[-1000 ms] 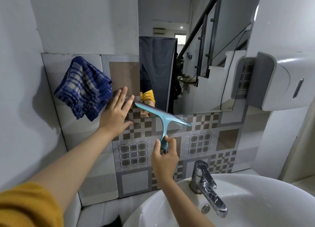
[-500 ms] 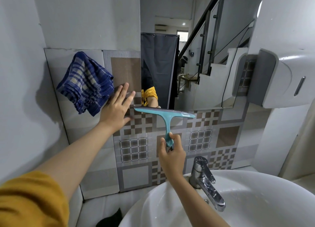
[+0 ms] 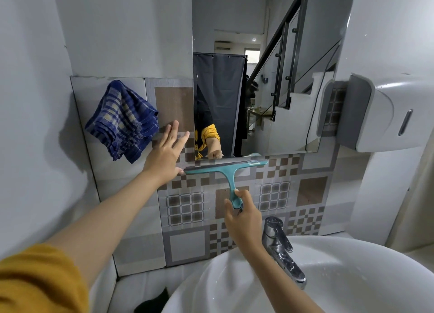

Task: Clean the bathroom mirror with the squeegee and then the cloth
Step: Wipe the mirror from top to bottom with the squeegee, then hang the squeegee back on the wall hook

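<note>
Tiled wall under mirror (image 3: 270,77), sink (image 3: 352,277) below. Right hand (image 3: 244,218) grips squeegee (image 3: 229,169), now lower, level at mirror's bottom edge; left hand (image 3: 165,153) open, flat beside cloth (image 3: 122,120).

Plain grey-white painted walls (image 3: 122,30) rise above a band of grey and brown patterned square tiles (image 3: 185,209), with a white ceramic basin (image 3: 352,277), a chrome lever tap (image 3: 279,247) and a white-and-grey wall dispenser (image 3: 385,115) at right.

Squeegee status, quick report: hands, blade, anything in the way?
Right hand shut on squeegee handle. Left hand open, flat on tile. Blade level at mirror bottom edge. Cloth hangs left, untouched. Nothing blocking.
</note>
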Action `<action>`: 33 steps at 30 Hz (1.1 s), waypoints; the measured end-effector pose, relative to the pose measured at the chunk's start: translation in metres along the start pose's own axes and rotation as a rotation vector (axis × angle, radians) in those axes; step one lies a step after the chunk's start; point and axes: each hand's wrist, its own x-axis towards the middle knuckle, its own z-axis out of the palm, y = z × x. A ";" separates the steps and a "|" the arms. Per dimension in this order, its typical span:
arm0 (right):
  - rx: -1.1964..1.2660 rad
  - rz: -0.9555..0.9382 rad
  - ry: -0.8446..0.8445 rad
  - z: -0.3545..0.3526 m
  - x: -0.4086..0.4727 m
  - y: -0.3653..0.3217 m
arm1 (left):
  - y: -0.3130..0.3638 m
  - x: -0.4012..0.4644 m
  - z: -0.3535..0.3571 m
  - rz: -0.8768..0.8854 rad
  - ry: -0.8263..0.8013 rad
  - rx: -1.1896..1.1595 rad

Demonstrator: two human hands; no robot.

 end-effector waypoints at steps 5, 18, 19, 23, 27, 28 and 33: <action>-0.105 -0.045 -0.134 -0.030 -0.002 -0.002 | 0.028 -0.014 -0.020 0.008 -0.023 -0.340; -0.256 -0.383 -0.674 -0.113 0.012 -0.044 | 0.094 -0.097 -0.037 0.054 -0.197 -0.813; -0.270 -0.402 -0.695 -0.115 0.014 -0.046 | 0.093 -0.101 -0.039 0.051 -0.210 -0.804; -0.336 -0.484 -0.768 -0.118 0.023 -0.057 | 0.089 -0.115 -0.044 0.111 -0.211 -0.741; -0.445 -0.754 -0.686 -0.110 0.035 -0.072 | 0.083 -0.122 -0.043 0.126 -0.155 -0.781; -0.458 -0.800 -0.649 -0.107 0.038 -0.074 | 0.080 -0.123 -0.042 0.122 -0.139 -0.803; -0.492 -0.937 -0.388 -0.082 0.049 -0.075 | 0.065 -0.132 -0.034 0.029 -0.040 -0.928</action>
